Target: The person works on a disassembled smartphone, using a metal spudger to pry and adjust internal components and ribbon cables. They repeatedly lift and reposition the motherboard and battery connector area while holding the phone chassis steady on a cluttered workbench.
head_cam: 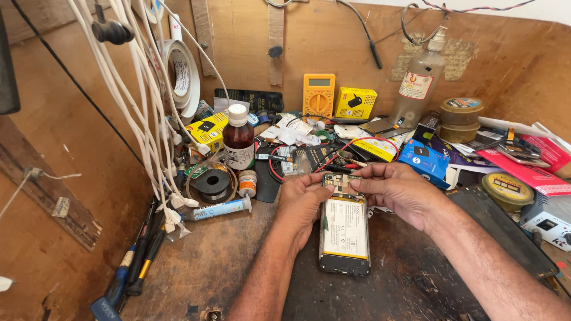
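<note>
1. Dead centre, low in the frame: an opened phone (344,229) lying flat on the dark desk (410,279), back cover off, so you see the big pale battery and the circuit board at its top end.
2. The left hand (302,202) comes up from the bottom of the frame and grips the phone's top left corner, fingers curled around the edge, thumb pressing on the board area.
3. The right hand (395,189) comes in from the lower right and pinches the top right corner, fingertips right on the board. Both hands are closed on the phone, not flat or open.
4. Just left of the hands: a syringe-style tube (217,209) lying on its side, a solder spool (212,181), and a brown bottle with a white cap (238,138) standing upright.
5. Upper middle, leaning against the wooden back wall: a yellow multimeter (319,95) with a small yellow box (355,103) beside it.
6. Right of those, a tall clear bottle (418,83), and a blue box (423,159) close to the right hand.
7. A bundle of white cables (140,101) hangs down the left side, with screwdrivers (134,267) lying below it at lower left.
</note>
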